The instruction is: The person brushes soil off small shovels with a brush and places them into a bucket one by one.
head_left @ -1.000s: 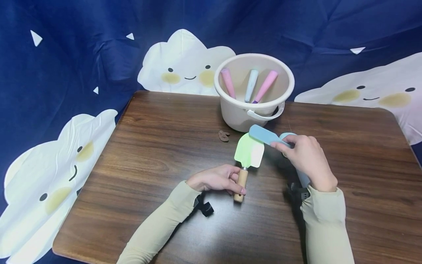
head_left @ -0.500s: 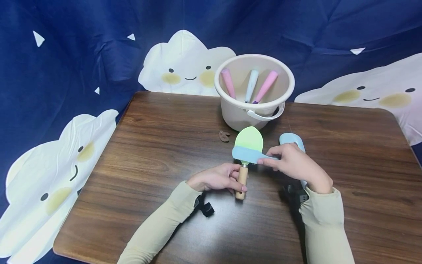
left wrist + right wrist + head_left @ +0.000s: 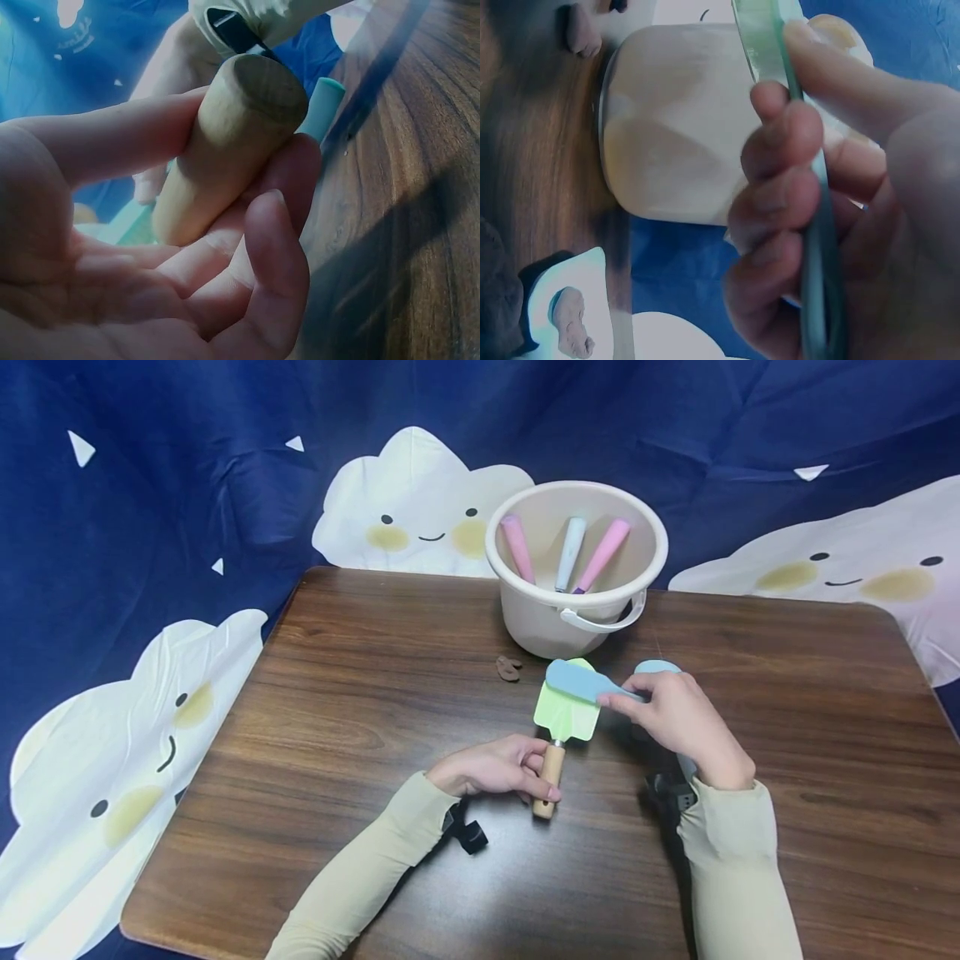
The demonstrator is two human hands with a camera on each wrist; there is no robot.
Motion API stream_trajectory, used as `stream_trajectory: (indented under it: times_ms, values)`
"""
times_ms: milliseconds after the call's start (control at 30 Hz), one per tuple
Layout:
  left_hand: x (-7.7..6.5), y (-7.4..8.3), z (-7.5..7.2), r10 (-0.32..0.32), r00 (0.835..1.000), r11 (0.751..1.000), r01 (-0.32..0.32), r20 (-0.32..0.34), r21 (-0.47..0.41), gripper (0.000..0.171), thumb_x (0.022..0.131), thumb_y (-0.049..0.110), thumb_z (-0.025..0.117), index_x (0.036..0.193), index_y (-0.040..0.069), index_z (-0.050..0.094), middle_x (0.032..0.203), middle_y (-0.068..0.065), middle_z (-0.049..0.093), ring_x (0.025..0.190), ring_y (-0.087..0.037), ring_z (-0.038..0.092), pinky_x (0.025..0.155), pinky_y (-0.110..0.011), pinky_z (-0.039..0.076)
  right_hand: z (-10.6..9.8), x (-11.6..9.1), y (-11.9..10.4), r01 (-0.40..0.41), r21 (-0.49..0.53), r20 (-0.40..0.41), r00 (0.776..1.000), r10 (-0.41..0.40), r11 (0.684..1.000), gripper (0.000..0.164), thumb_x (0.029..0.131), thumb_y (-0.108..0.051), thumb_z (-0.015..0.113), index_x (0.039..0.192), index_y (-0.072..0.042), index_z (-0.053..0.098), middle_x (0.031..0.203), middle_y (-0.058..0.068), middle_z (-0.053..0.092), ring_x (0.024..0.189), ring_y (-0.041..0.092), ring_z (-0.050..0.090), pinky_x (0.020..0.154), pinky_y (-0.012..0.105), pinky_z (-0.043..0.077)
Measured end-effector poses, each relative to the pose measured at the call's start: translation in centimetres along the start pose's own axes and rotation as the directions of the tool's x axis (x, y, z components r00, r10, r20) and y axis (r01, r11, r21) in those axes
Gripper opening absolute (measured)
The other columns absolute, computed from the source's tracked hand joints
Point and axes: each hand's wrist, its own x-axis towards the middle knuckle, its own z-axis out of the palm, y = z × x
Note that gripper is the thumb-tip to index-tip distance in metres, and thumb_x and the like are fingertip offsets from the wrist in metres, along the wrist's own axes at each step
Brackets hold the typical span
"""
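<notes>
My left hand (image 3: 498, 768) holds the wooden handle (image 3: 225, 150) of a small green trowel (image 3: 562, 714) between thumb and fingers. The trowel's blade points away from me, towards the bucket. In the right wrist view, my right hand (image 3: 817, 165) grips the shaft of a light-blue tool (image 3: 577, 681) with a flat rounded blade. In the head view that blade crosses the upper part of the trowel's blade; whether they touch, I cannot tell. Beneath the right hand lies another light-blue trowel (image 3: 656, 667), mostly hidden, with a brown lump (image 3: 571, 322) on its blade.
A beige bucket (image 3: 547, 622) stands just beyond the hands, its white handle hanging at the front right. Two pink grips and a pale-blue one (image 3: 572, 556) lean inside. Small brown pieces (image 3: 508, 668) lie left of it on the wooden table (image 3: 360, 693).
The light-blue blade swept down to the base of the green trowel's blade, then back up near its tip. My left hand with the green trowel has barely moved.
</notes>
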Motion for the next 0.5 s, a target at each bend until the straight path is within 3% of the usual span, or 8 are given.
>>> stream_trajectory:
  times_ms: [267, 500]
  values:
    - [0.1, -0.1, 0.0, -0.008, 1.0, 1.0, 0.008, 0.005, -0.002, 0.023, 0.087, 0.0, 0.066, 0.106, 0.001, 0.052, 0.085, -0.003, 0.068, 0.073, -0.01, 0.066, 0.069, -0.026, 0.056, -0.5, -0.2, 0.8, -0.036, -0.027, -0.099, 0.995, 0.033, 0.999, 0.028, 0.086, -0.038, 0.072, 0.077, -0.012, 0.069, 0.058, -0.003, 0.051, 0.057, 0.015, 0.044, 0.055, 0.028, 0.037]
    - [0.2, -0.3, -0.3, -0.012, 1.0, 1.0, 0.012, 0.001, 0.0, 0.028, 0.087, 0.0, 0.066, 0.111, -0.002, 0.05, 0.086, -0.003, 0.068, 0.072, -0.011, 0.066, 0.062, -0.024, 0.053, -1.0, -0.5, 1.3, -0.11, -0.051, -0.093, 0.99, 0.105, 0.993, 0.034, 0.089, -0.043, 0.067, 0.081, -0.01, 0.07, 0.052, -0.004, 0.048, 0.055, 0.017, 0.042, 0.052, 0.028, 0.034]
